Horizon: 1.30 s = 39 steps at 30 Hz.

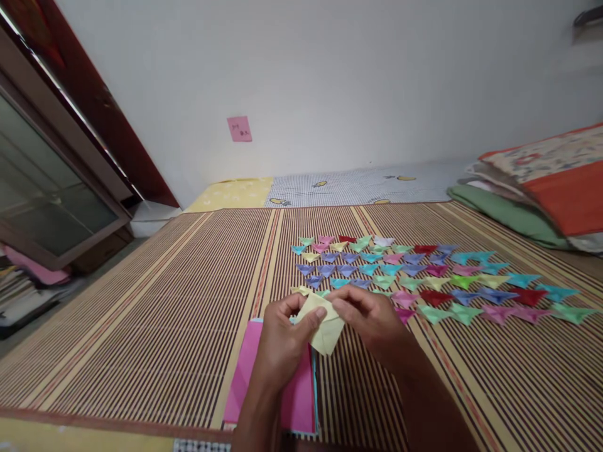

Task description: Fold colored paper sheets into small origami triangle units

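Room: home, apparently a bedroom
Sleeping area: striped mat point(179, 301) over checked sheet point(348, 189), folded bedclothes point(568, 194) stacked right
Left side: glass-paned cabinet point(51, 182)

The pink rectangular paper stack point(299, 398) lies on the brown-striped woven mat point(141, 314); rows of multicoloured folded-paper pieces point(436, 282) lie behind it, to the right. The folded pale-yellow paper square point(330, 333) is positioned above the mat, between left hand point(285, 342) and right hand point(377, 317). The orange-and-green fabric pile point(565, 194) lies far right, behind the rows.
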Each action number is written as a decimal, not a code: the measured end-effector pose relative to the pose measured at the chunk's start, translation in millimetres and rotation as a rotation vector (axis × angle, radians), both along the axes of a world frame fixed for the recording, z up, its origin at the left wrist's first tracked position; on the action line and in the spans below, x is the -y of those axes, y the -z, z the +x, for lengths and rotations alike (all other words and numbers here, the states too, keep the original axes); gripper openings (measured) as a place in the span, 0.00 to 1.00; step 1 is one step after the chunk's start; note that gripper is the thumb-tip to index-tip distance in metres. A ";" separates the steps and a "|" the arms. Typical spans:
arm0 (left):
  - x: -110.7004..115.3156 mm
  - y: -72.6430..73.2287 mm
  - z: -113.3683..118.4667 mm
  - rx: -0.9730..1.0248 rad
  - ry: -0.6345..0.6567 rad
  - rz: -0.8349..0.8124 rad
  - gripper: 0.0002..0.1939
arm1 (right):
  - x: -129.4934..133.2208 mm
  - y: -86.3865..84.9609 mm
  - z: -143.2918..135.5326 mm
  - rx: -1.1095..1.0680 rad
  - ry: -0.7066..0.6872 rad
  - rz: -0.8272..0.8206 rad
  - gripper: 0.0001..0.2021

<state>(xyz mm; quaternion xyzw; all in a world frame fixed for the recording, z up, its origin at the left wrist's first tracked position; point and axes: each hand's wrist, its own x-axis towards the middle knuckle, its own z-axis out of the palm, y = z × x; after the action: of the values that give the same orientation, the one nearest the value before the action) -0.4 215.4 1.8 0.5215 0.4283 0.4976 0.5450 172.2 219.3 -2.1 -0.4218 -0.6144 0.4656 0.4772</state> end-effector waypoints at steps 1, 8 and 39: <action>0.5 -1.5 1.0 -0.031 0.003 0.018 0.15 | 0.8 -1.6 -2.6 0.006 0.005 0.024 0.08; 3.2 -9.9 9.7 -0.166 -0.006 0.049 0.13 | 5.3 -3.9 -18.3 -0.005 0.151 0.124 0.10; -1.5 -1.0 -4.8 -0.090 0.144 -0.042 0.12 | -0.5 3.3 -11.3 -0.074 0.015 -0.052 0.09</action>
<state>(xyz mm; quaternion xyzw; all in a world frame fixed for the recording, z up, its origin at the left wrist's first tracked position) -5.2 217.0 2.8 0.5611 0.4241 0.4242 0.5704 160.9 219.8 -5.4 -0.4213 -0.5807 0.4931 0.4920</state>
